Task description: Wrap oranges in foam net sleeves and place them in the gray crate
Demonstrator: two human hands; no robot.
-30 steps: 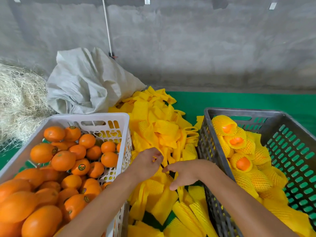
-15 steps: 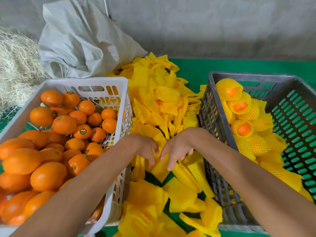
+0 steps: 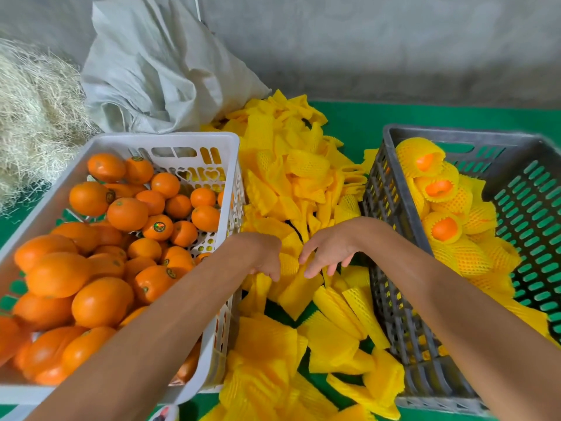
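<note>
Since the earlier frame both hands have been kept low over the pile of foam net sleeves, and a rolled foam sleeve is now seen between them; it is pinched by the curled fingers of the left hand and touched by the right hand, whose fingers are spread and relaxed; the pile is spread on the green mat between the two containers; bare oranges are heaped in the white basket to the left; wrapped oranges are stacked in the gray crate to the right; a crumpled gray sack and straw are seen behind the basket.
</note>
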